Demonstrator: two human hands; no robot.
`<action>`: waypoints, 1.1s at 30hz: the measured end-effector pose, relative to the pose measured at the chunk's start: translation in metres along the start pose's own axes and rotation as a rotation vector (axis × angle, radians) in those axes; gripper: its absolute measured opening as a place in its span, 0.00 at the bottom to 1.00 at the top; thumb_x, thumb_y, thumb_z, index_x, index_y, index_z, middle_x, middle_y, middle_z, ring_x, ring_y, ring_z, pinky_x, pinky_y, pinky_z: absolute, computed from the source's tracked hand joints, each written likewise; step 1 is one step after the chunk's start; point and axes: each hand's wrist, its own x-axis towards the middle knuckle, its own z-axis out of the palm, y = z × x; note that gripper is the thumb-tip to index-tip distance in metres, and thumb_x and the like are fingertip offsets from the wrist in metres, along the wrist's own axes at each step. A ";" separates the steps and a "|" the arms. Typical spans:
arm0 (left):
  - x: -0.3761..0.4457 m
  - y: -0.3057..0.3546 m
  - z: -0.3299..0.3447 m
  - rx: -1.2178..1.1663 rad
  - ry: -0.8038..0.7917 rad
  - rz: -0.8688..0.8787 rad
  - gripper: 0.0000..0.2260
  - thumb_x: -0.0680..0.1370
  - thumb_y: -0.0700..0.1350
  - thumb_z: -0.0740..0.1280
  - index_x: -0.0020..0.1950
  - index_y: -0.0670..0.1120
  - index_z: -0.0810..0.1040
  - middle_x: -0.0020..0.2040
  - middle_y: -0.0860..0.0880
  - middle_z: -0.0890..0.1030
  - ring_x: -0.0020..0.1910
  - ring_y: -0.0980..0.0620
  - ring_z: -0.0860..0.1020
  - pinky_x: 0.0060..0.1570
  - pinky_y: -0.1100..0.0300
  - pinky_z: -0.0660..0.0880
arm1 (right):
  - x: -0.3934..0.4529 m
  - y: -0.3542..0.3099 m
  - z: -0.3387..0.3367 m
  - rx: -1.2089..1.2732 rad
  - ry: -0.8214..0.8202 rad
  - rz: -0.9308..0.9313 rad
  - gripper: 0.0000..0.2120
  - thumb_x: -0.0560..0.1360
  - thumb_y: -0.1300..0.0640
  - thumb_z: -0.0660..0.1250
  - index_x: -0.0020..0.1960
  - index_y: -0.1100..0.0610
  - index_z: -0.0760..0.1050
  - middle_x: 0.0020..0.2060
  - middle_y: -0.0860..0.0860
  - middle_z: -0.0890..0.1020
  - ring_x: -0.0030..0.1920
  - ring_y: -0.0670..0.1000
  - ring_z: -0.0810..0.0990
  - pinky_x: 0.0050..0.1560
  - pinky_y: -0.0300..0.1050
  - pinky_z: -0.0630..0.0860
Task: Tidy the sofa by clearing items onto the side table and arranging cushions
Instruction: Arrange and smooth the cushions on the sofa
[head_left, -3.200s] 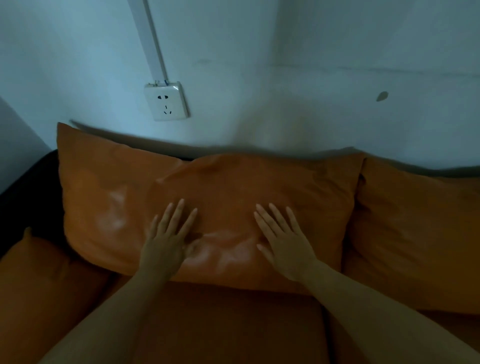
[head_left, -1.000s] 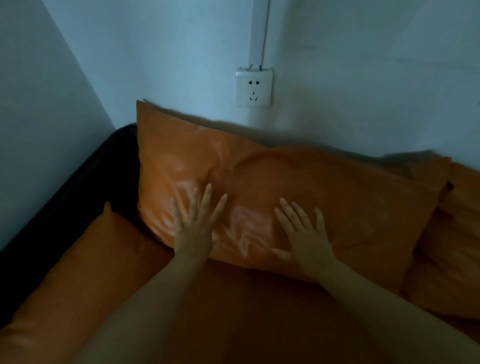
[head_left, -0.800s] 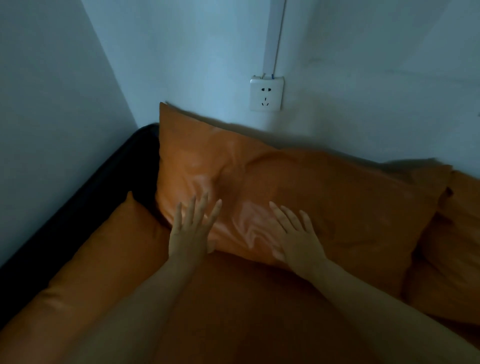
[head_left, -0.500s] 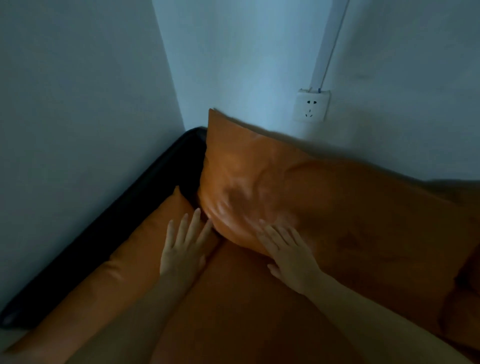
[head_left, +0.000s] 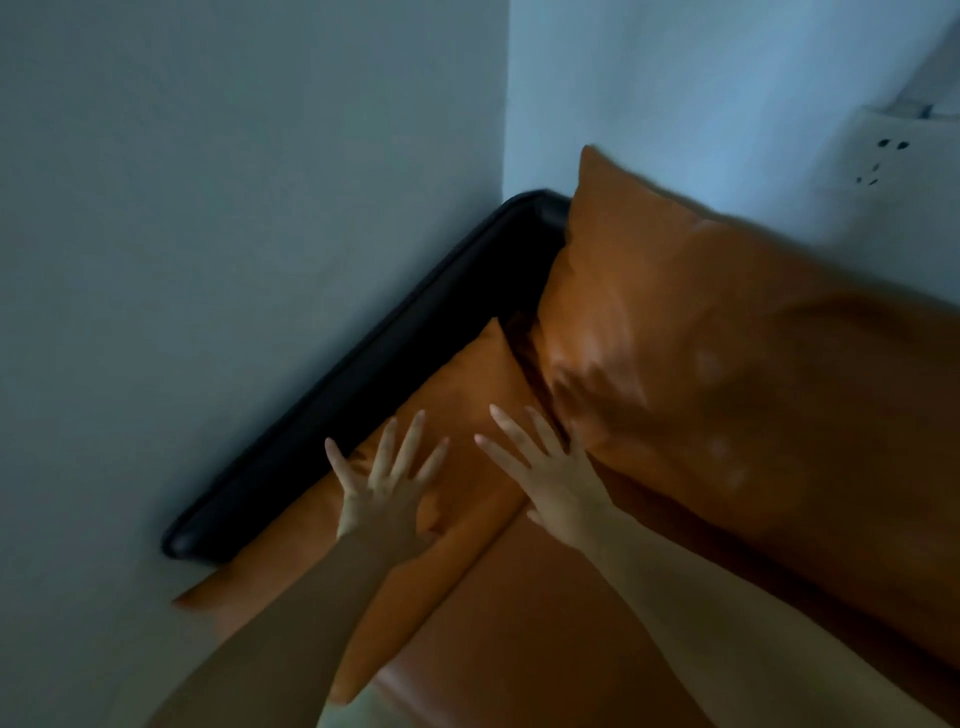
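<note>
Both hands flat with fingers spread and holding nothing, the left hand (head_left: 382, 488) over the side cushion (head_left: 457, 426) along the black armrest (head_left: 363, 374), the right hand (head_left: 545, 478) nearer the back cushion (head_left: 727, 395) to its right.

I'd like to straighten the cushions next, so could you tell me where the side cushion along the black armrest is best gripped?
Probably by its long inner edge, coming from the seat side. The side cushion leans against the black armrest, so its far edge is blocked. Its inner edge stands free beside the seat, right under the open left hand and right hand.
</note>
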 end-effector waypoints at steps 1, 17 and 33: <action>0.004 -0.003 0.006 -0.025 0.003 0.003 0.54 0.66 0.75 0.61 0.71 0.58 0.23 0.68 0.46 0.18 0.73 0.40 0.28 0.58 0.19 0.41 | 0.006 0.000 0.001 0.000 0.003 0.026 0.59 0.71 0.54 0.74 0.71 0.41 0.23 0.70 0.48 0.21 0.75 0.61 0.35 0.70 0.72 0.51; 0.013 -0.025 0.046 -0.224 0.051 0.026 0.61 0.65 0.68 0.71 0.68 0.58 0.19 0.73 0.42 0.25 0.76 0.39 0.42 0.64 0.34 0.62 | 0.069 -0.039 0.018 -0.066 -0.056 0.028 0.63 0.69 0.56 0.75 0.67 0.39 0.19 0.71 0.48 0.23 0.71 0.67 0.27 0.67 0.77 0.53; -0.011 -0.027 0.088 -0.240 0.255 -0.056 0.56 0.61 0.77 0.62 0.78 0.57 0.38 0.78 0.42 0.39 0.77 0.39 0.47 0.64 0.27 0.50 | 0.078 -0.040 0.034 -0.140 0.266 -0.136 0.49 0.68 0.62 0.72 0.77 0.47 0.44 0.78 0.50 0.48 0.76 0.65 0.50 0.68 0.69 0.59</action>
